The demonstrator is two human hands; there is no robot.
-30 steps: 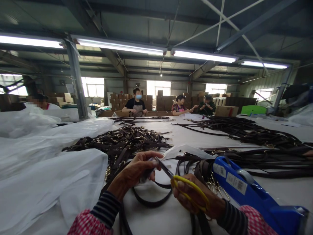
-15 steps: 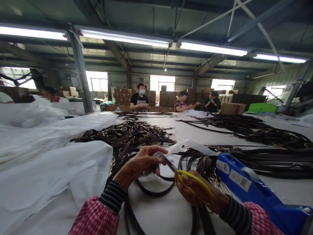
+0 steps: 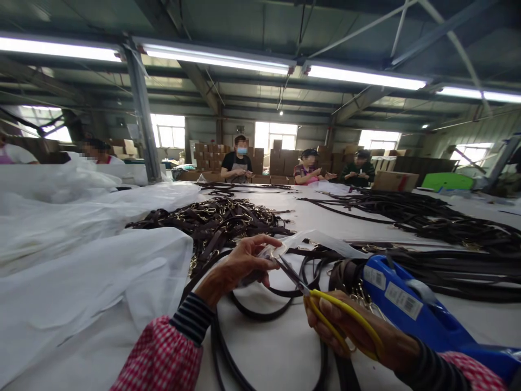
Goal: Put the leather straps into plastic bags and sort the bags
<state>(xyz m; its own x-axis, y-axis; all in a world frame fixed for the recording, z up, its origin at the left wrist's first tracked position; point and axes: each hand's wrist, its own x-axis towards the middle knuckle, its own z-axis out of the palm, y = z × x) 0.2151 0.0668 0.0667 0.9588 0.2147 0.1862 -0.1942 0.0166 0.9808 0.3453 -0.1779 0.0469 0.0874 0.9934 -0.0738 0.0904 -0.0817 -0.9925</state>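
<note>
My left hand (image 3: 240,263) pinches a small greyish bundle in clear plastic (image 3: 266,252) between thumb and fingers; what lies inside the wrap I cannot make out. In my right hand (image 3: 336,320) is a pair of scissors (image 3: 314,296) with yellow handles. Their metal blades point up and left, with the tips at the bundle by my left fingertips. Below both hands, a dark strap (image 3: 262,315) lies in loops on the white table (image 3: 277,347).
Beyond my left hand is a heap of dark straps with metal clips (image 3: 220,217). White plastic sheets (image 3: 97,282) cover the left side. A blue tape dispenser (image 3: 423,309) stands right, near more straps (image 3: 439,271). Several co-workers are across the table, one a masked person (image 3: 237,163).
My right hand and the scissors have moved right and slightly down, drawing back a little from my left hand. The left hand keeps its pinch, and the whole view has shifted slightly.
</note>
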